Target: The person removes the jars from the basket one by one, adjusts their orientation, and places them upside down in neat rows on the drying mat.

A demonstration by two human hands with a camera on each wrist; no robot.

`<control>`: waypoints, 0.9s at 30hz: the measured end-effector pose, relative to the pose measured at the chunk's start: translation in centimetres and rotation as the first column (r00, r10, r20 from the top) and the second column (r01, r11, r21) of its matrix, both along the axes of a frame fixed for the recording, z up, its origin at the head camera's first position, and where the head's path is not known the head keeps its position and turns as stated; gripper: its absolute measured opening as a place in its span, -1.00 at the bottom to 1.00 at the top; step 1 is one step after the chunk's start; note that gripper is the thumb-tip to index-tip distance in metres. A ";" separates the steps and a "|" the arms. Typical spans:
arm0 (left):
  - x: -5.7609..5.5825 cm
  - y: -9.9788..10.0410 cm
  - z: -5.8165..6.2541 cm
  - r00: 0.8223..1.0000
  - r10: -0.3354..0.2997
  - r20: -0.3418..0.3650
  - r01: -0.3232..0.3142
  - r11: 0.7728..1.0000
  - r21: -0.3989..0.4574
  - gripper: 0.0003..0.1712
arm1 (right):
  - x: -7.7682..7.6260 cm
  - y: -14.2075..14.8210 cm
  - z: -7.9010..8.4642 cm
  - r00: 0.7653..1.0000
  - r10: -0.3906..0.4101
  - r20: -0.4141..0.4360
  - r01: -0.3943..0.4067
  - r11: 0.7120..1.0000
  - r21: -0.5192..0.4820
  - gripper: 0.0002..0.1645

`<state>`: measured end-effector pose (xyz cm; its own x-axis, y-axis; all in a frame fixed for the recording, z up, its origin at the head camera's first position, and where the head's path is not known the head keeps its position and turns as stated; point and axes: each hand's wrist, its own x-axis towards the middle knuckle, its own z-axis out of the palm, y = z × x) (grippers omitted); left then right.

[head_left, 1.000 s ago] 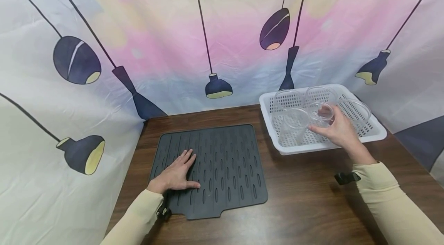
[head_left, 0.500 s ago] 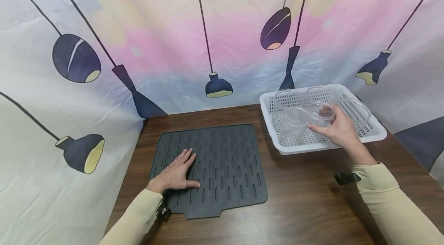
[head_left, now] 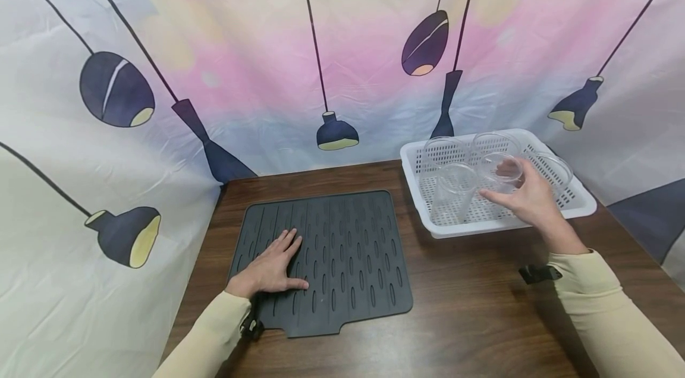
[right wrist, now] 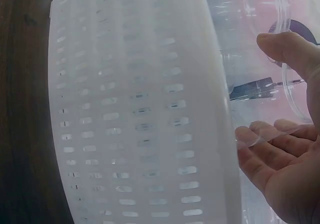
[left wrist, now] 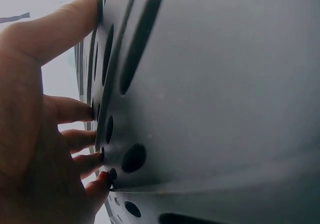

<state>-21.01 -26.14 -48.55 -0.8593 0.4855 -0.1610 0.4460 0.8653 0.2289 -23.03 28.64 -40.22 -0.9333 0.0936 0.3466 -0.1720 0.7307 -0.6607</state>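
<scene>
My left hand (head_left: pixel 270 268) rests with spread fingers on a dark grey ribbed drying mat (head_left: pixel 353 235) with oval slots. In the left wrist view the fingertips (left wrist: pixel 86 164) touch the mat's surface (left wrist: pixel 210 84). At the right, my right hand (head_left: pixel 532 197) holds a clear cup (head_left: pixel 500 167) over a white perforated basket (head_left: pixel 439 232), thumb on the near side and fingers behind it. The cup's lower part is hard to make out. Beside it in the basket stand more clear cups, one at the front left (head_left: pixel 456 179) and one at the right (head_left: pixel 556 170).
Two further clear cups, one at the back left (head_left: pixel 445 152) and one at the back middle (head_left: pixel 496 143), stand in the basket. A brown wooden table (head_left: pixel 455 306) carries mat and basket. Behind it hangs a cloth (head_left: pixel 267 69) printed with lamps.
My right hand and the clear cup in it have shifted slightly to the right and away from me. The left hand stays in place on the mat.
</scene>
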 end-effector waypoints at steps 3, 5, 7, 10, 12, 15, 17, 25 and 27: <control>0.0 0.0 0.0 1.000 -0.003 -0.005 0.003 1.000 0.001 0.31 | 0.1 0.0 0.2 1.000 -0.017 -0.006 0.017 1.000 0.012 -0.14; 0.0 0.0 0.0 1.000 -0.004 -0.003 0.004 1.000 0.000 0.31 | 0.2 0.0 0.4 1.000 -0.022 -0.015 0.023 0.999 0.023 -0.15; 0.0 0.0 0.0 1.000 -0.003 -0.001 0.003 1.000 -0.001 0.31 | 0.1 0.0 0.6 0.999 -0.020 -0.029 0.021 0.999 0.024 -0.17; -0.1 0.0 0.0 1.000 -0.002 0.000 0.002 1.000 -0.003 0.32 | 0.1 0.1 0.7 0.999 -0.011 -0.046 0.011 1.000 0.013 -0.20; -0.1 0.0 0.0 1.000 0.000 -0.002 0.000 1.000 -0.002 0.32 | 0.1 0.1 0.7 0.999 -0.009 -0.051 0.009 1.000 0.003 -0.19; 0.0 0.0 0.0 1.000 0.004 -0.006 -0.004 1.000 0.007 0.31 | 0.0 0.1 0.9 0.998 -0.010 -0.058 0.009 1.000 -0.010 -0.16; 0.0 -0.1 -0.1 1.000 0.005 0.005 -0.005 1.000 0.000 0.32 | 0.1 0.1 1.0 0.998 -0.011 -0.061 0.010 1.000 -0.011 -0.15; 0.1 -0.1 -0.2 1.000 0.005 0.004 -0.005 1.000 0.011 0.31 | 0.1 0.1 1.4 0.993 -0.029 -0.114 0.024 0.999 -0.041 -0.16; 0.1 0.0 -0.2 1.000 0.005 0.006 -0.005 1.000 0.016 0.31 | 0.1 0.2 1.5 0.993 -0.031 -0.118 0.025 0.998 -0.052 -0.15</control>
<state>-20.92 -26.17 -48.73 -0.8606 0.4839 -0.1587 0.4404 0.8637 0.2452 -22.95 28.84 -38.75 -0.8826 0.1390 0.4492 -0.2319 0.7023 -0.6730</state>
